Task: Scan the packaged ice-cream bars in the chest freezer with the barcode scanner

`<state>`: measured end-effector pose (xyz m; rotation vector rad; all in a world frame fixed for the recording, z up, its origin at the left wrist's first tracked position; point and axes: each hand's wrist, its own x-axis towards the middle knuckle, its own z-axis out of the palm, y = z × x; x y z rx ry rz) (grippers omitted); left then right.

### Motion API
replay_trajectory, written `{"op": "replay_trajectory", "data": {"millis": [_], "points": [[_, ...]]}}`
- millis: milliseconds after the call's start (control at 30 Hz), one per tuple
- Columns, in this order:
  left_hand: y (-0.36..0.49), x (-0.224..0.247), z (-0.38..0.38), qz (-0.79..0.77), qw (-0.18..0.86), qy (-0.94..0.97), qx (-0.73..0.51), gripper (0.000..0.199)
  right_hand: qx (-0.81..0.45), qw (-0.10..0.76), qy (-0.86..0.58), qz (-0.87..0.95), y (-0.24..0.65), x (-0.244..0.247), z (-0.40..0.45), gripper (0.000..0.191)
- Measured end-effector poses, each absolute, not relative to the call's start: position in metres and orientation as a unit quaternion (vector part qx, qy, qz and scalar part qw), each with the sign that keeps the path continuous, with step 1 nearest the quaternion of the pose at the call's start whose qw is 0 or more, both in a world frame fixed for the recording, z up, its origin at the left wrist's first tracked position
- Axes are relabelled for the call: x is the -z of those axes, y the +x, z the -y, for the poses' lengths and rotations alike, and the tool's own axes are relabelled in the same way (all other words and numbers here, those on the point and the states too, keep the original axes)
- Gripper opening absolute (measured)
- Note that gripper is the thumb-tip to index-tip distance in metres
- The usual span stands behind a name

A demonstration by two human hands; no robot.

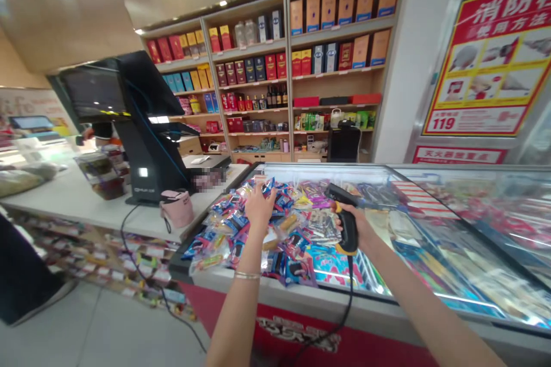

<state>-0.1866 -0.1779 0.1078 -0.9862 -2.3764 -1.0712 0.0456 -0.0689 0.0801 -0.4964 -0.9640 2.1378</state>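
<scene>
Many small wrapped snack packets (235, 223) lie heaped on the left end of a glass-topped freezer. Over the far part of the heap reaches my left hand (259, 205), fingers bent around or against a blue packet (268, 185); whether it grips the packet is unclear. A bracelet circles that wrist. My right hand (359, 226) is wrapped round the handle of a black and yellow barcode scanner (348, 230), held above the freezer glass right of the heap. The scanner's head points up and left, and its black cable hangs down over the freezer's front edge.
Left of the freezer, a counter (38, 189) bears a black checkout terminal (150, 155), a pink cup-like holder (177, 209) and a clear container (103, 175). A loose cable drops by the counter. Shelves of boxes (275, 69) stand behind. Someone's dark-clothed leg (26, 269) shows at the left.
</scene>
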Motion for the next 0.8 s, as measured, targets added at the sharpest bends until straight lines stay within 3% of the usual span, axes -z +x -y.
{"op": "replay_trajectory", "data": {"millis": [133,267,800], "points": [[-0.201,-0.083,0.171,0.842,0.29,-0.347,0.295,0.053,-0.823,0.324,-0.225,0.408,0.025,-0.072,0.053,0.014],[-0.205,-0.057,0.166,0.814,0.327,-0.382,0.291,0.053,-0.827,0.295,-0.24,0.414,0.007,-0.05,0.043,0.013],[-0.204,-0.053,0.171,0.813,0.287,-0.388,0.325,0.054,-0.836,0.255,-0.208,0.44,0.004,-0.033,0.048,0.019]]}}
